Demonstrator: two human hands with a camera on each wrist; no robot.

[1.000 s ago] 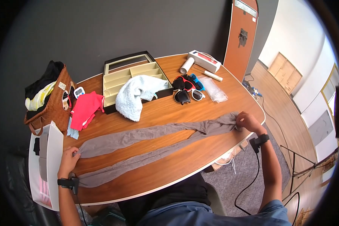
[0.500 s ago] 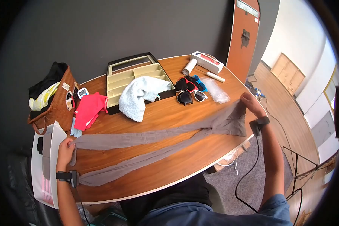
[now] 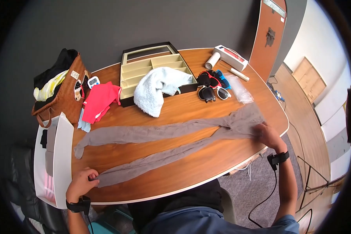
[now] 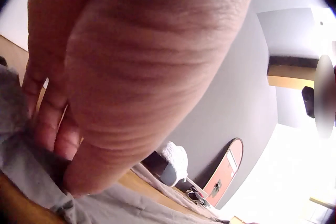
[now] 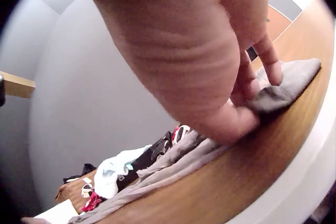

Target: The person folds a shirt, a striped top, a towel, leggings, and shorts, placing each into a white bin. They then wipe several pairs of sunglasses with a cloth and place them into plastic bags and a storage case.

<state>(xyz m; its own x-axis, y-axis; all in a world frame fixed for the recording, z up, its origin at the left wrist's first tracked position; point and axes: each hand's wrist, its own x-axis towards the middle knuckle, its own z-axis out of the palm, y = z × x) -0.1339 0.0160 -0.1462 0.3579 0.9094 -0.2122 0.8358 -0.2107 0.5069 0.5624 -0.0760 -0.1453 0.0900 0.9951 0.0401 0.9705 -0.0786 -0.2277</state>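
Note:
A pair of grey tights (image 3: 175,130) lies stretched lengthwise across the wooden table, its two legs spread apart toward the left. At the foot end of the nearer leg, my left hand (image 3: 82,182) pinches the fabric. Grey cloth (image 4: 31,171) sits between that thumb and the fingers in the left wrist view. My right hand (image 3: 270,136) is at the waist end and holds the near edge of the waistband with thumb and fingers. The right wrist view shows the waist part (image 5: 294,79) bunched by those fingertips. The far leg's foot (image 3: 79,151) lies untouched.
Behind the tights stand a sectioned display case (image 3: 144,72) with a pale blue towel (image 3: 154,91), and several sunglasses (image 3: 214,84). Red cloth (image 3: 101,99), a wicker basket (image 3: 68,95) of clothes and a white bin (image 3: 62,163) are at the left. A white box (image 3: 231,56) stands at the back right.
The left hand has left the far leg's foot and moved to the nearer one. The right hand lifted the waist end, spread it and brought it down to the near edge.

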